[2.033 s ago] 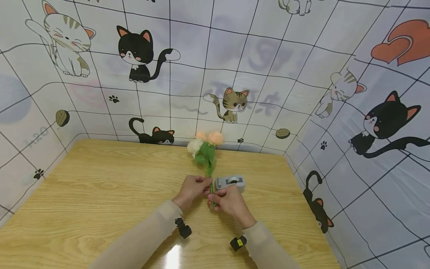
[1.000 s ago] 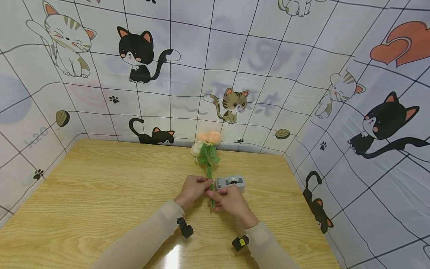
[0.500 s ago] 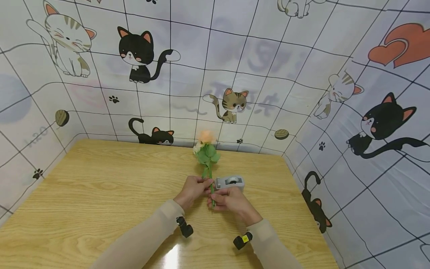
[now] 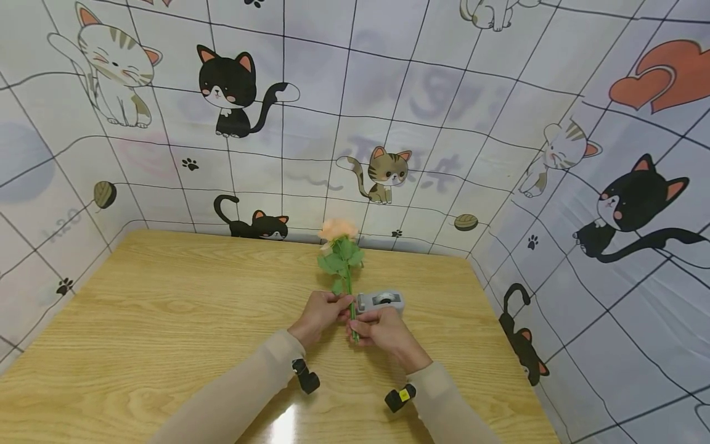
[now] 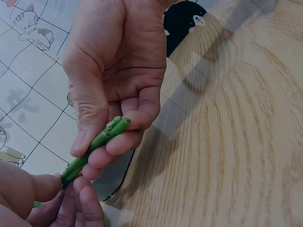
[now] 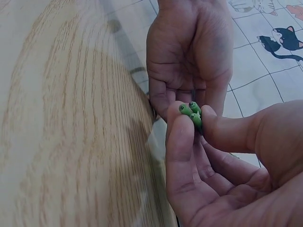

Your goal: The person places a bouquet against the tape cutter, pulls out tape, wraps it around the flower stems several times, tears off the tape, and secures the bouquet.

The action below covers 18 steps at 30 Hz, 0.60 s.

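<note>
A small bunch of artificial roses (image 4: pixel 338 230), peach at the top with green leaves, stands over the table's far half, its blooms away from me. My left hand (image 4: pixel 322 313) pinches the green stems (image 4: pixel 349 280) between thumb and fingers. Just below it, my right hand (image 4: pixel 384 330) pinches the lower stems close to their cut ends. Three stem ends (image 6: pixel 191 113) poke out between thumb and forefinger in the right wrist view. In the left wrist view the bundled stems (image 5: pixel 102 138) run through both hands. A paler bloom is mostly hidden.
A light grey tape dispenser (image 4: pixel 388 298) sits on the wooden table (image 4: pixel 194 308) just beyond my right hand. Cat-printed cloth walls (image 4: pixel 310 135) rise behind the table and along its sides. Black cameras are strapped to both wrists.
The bunch has turned in my fingers: the white bloom on the left has gone mostly behind, and peach blooms and leaves now face me. Both hands stay nearly in place.
</note>
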{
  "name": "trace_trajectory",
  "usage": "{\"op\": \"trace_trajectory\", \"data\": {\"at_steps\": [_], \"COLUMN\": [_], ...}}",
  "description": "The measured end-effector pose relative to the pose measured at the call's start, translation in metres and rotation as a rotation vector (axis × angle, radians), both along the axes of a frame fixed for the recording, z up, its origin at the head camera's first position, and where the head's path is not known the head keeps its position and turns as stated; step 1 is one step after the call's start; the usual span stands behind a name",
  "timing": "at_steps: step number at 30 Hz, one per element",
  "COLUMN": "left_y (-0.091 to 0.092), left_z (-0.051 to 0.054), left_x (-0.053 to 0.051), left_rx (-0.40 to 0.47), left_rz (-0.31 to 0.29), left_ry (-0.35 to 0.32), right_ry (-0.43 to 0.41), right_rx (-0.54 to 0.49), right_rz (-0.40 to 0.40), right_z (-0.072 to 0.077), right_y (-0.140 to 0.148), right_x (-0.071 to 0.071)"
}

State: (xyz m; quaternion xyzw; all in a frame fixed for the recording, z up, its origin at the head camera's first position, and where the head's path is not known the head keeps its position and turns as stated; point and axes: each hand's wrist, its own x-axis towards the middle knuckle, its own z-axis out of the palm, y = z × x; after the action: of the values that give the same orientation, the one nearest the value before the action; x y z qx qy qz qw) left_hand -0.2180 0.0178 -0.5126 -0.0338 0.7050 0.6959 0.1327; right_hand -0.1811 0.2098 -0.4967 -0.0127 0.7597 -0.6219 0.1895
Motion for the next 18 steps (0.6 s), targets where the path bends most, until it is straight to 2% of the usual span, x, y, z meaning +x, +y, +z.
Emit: {"op": "trace_trajectory", "data": {"at_steps": [8, 14, 18], "left_y": [0.0019, 0.0017, 0.0033], "left_z": [-0.0013, 0.0026, 0.0057], "left_x": [0.0028, 0.0051, 0.0040], "left_rx": [-0.003, -0.057, -0.108], "left_rz": [-0.008, -0.034, -0.018], "left_ry": [0.023, 0.052, 0.058], "right_ry": [0.059, 0.171, 0.224], "right_rx": [0.120, 0.261, 0.332], "right_rz": [-0.054, -0.051, -0.050], "right_z": [-0.0022, -0.0013, -0.0008], "right_y": [-0.0029, -0.0060, -0.0093], "right_x": [0.0030, 0.0058, 0.0066]}}
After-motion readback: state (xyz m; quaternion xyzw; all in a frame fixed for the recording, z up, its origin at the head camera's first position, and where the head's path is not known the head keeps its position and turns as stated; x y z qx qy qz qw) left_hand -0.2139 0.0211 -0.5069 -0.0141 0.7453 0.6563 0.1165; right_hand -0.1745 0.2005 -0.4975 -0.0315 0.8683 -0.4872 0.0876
